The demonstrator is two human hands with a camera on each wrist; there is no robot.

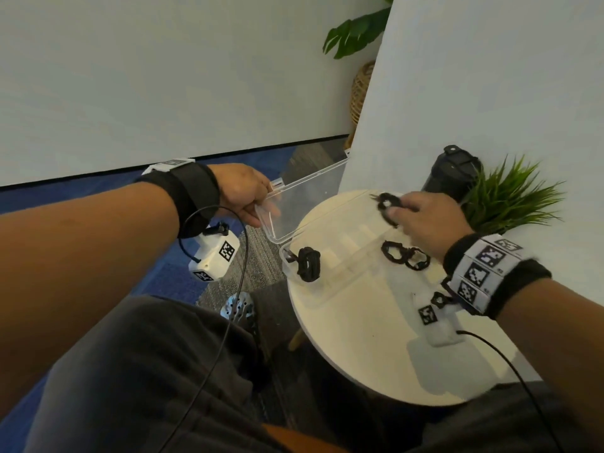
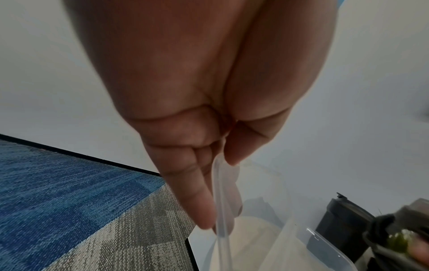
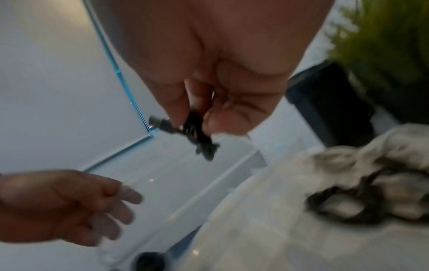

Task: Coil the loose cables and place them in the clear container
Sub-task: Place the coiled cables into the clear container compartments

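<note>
While the round white table [image 1: 359, 348] sits close to the person's knees, the clear container [image 1: 330, 279] rests on it with one black coiled cable [image 1: 309, 264] inside. Two more coils [image 1: 405, 255] lie on the table just beside the box. A little farther, the right hand [image 1: 428, 223] pinches a small coiled cable [image 1: 387, 207] above the table. It looks light, soft and bendy, so holding the middle of the bundle should stop it springing open. Farther left, the left hand [image 1: 245, 194] grips the thin, smooth, see-through lid [image 1: 300, 204] by its edge, holding it tilted up.
</note>
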